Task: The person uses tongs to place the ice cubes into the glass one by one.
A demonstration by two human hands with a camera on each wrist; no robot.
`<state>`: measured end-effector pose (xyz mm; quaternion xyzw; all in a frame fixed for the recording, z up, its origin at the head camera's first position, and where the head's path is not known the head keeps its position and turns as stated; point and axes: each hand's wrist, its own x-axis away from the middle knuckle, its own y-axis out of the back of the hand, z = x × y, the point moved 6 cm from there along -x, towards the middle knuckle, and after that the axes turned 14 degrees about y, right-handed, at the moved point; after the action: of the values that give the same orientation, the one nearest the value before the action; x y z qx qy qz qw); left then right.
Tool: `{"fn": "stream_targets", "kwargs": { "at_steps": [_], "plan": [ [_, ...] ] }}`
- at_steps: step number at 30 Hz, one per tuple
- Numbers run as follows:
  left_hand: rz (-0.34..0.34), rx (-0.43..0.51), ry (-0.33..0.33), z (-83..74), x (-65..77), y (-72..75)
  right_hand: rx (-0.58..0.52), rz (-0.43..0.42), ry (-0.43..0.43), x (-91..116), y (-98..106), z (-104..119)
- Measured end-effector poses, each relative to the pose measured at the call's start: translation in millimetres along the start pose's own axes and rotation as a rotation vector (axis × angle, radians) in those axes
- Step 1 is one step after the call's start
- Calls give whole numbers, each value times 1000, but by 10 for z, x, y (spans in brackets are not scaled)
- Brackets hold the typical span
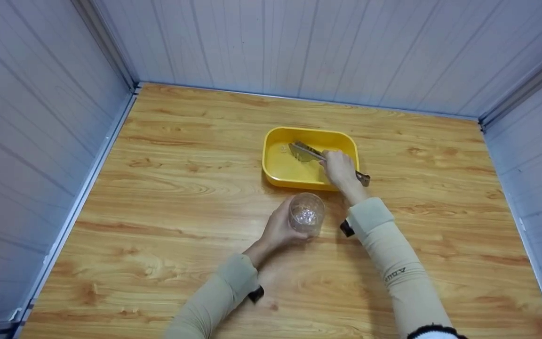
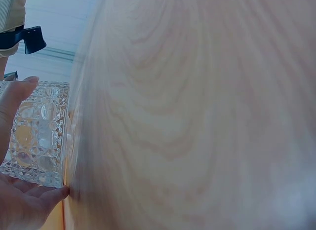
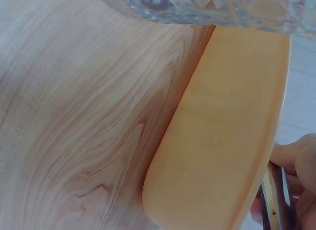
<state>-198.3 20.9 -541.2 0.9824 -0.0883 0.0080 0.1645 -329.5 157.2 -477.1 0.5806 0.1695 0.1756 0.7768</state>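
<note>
My left hand (image 1: 280,225) grips a clear patterned glass (image 1: 306,215) just in front of the yellow tub. In the left wrist view, thumb and fingers wrap the glass (image 2: 42,136) from opposite sides; its base is near the wooden surface. My right hand (image 1: 339,168) holds metal tongs (image 1: 362,178) over the tub's right part. The tongs' head (image 1: 301,151) points left, down inside the yellow tub (image 1: 275,180). Small clear pieces (image 1: 284,149) lie on the tub floor, too small to identify. In the right wrist view the tub wall (image 3: 212,131) hides the tongs' head.
A wood-grain tabletop (image 1: 181,188) lies under everything. Pale panel walls rise at the back (image 1: 290,47), the left (image 1: 31,117) and the right (image 1: 534,155). Dark wrist-camera mounts (image 1: 256,294) sit beneath both sleeved forearms.
</note>
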Motion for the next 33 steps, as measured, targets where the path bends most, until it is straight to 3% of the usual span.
{"fn": "stream_targets", "kwargs": {
  "at_steps": [7, 33],
  "plan": [
    [-10, -52, -2, -7, 3, 0, 61, -57, 40, 8, 26, 28],
    [-5, -45, 1, 14, 1, 3, 114, -96, 147, 75, 101, 105]
  ]
}}
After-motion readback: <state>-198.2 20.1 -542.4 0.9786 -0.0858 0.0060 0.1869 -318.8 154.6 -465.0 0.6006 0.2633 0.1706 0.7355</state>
